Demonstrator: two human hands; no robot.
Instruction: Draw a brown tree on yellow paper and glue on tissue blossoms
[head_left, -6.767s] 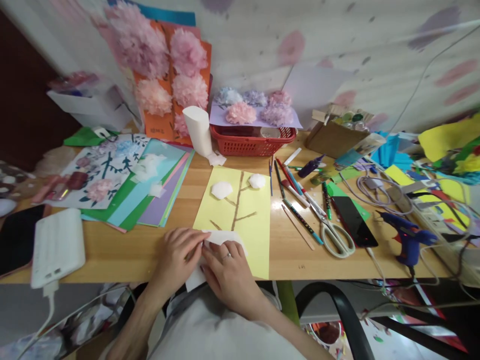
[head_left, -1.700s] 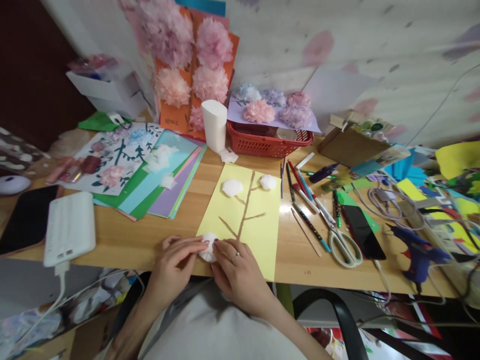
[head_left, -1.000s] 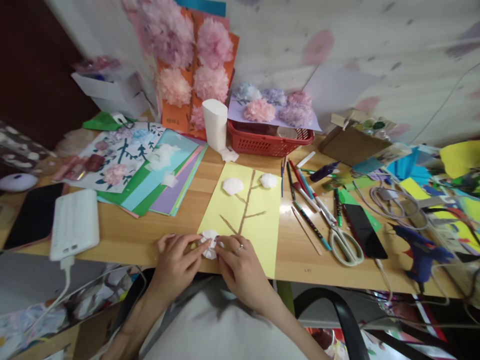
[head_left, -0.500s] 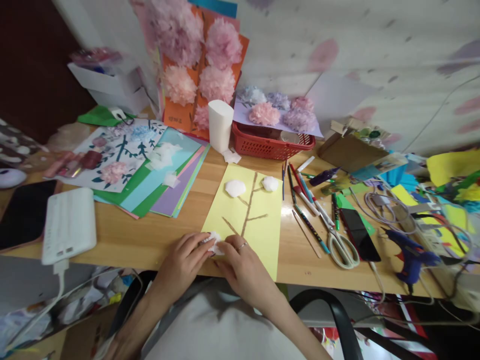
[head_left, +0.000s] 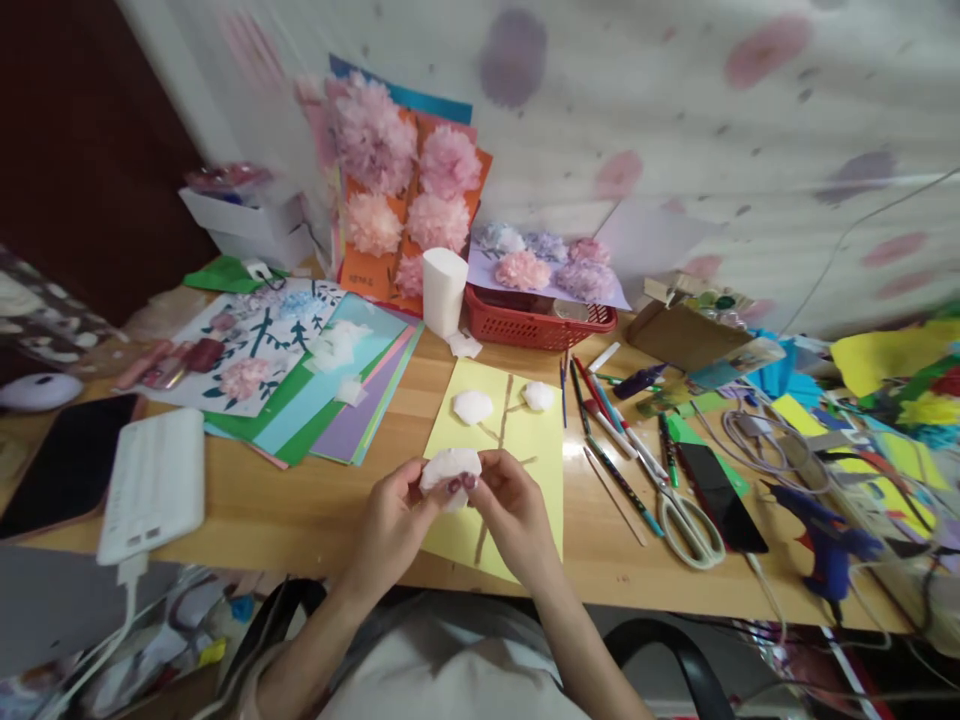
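Observation:
Between both hands, above the lower part of a yellow paper sheet, is a crumpled white tissue paper piece. My left hand pinches its left side, thumb in front. On its right side, my right hand pinches it the same way, and the two thumbs nearly meet. The yellow sheet bears a brown drawn stem with branches, partly hidden by the hands. One white tissue puff sits at the upper left branch, and a smaller white puff at the upper right.
Right of the sheet lie several pens, scissors, a phone and a blue glue gun. Coloured papers, a white power bank and another phone lie left. Behind stand a white roll and red basket.
My hands have lifted the white tissue paper from the sheet's lower left edge and hold it up, thumbs now in front. The camera view has tilted up.

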